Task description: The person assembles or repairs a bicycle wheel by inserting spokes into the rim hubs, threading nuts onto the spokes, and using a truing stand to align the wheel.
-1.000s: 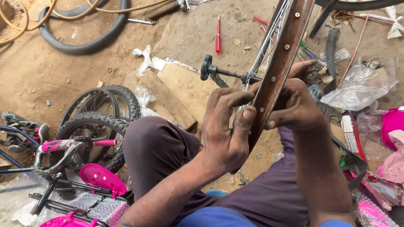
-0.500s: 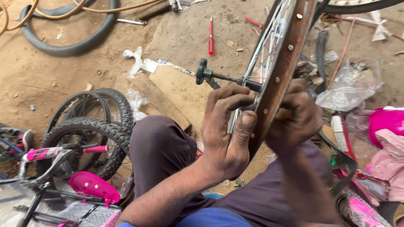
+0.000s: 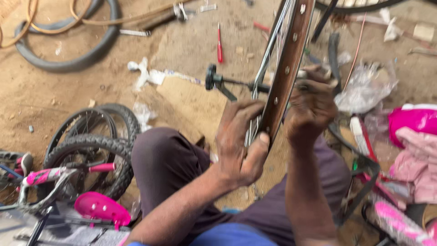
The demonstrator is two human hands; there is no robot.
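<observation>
In the head view, a rusty brown bicycle wheel rim point(image 3: 287, 68) stands nearly upright between the person's knees, its top cut off by the upper edge of the picture. The left hand point(image 3: 239, 143) wraps the rim's lower part, fingers point(image 3: 241, 109) curled over the spoke side and the thumb pressed on the brown inner face. The right hand point(image 3: 312, 107) is closed against the rim's far side; motion blur makes it hard to tell whether its fingers pinch a spoke, a small tool or the rim itself. The axle point(image 3: 232, 83), with a dark knob at its end, sticks out to the left of the hub, which the rim and spokes mostly hide. On the sandy floor lie a red screwdriver point(image 3: 219, 45), a loose black tyre point(image 3: 68, 50) and, lower left, a small pink bicycle point(image 3: 68, 175), partly cut off. Clear plastic bags point(image 3: 368, 89) lie at the right, blurred.
</observation>
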